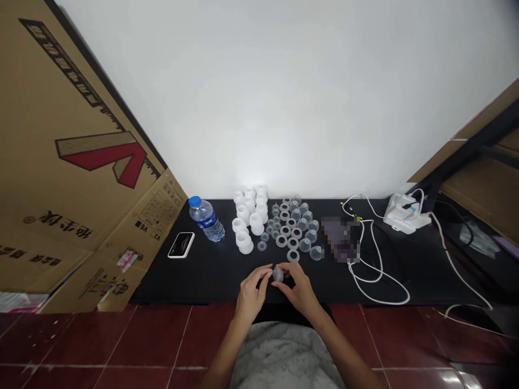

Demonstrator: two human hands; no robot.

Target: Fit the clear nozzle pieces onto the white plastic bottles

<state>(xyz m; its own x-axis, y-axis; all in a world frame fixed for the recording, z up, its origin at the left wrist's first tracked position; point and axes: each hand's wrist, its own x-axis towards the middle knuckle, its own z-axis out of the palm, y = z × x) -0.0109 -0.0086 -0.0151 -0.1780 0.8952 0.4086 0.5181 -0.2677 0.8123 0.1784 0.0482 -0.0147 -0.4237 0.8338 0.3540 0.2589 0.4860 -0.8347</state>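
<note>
**Clear cap pinched in both hands**

L hand (251, 294) and R hand (298, 286) hold small clear plastic cap (278, 274) over black tabletop (194, 281). Fingers (268, 269) of both nearly closed on it, from either side (contact pts tiny, hard to see). Ahead of cap: clear plastic cups (294, 229). Ahead-left: white cups (248, 213), water bottle (206, 219). Right: white cable (377, 286).

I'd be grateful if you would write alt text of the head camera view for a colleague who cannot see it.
A person's left hand and right hand hold a small clear plastic cup between their fingertips above a black table. Beyond them stand rows of white cups and clear plastic caps, beside a water bottle and a white cable.
</note>
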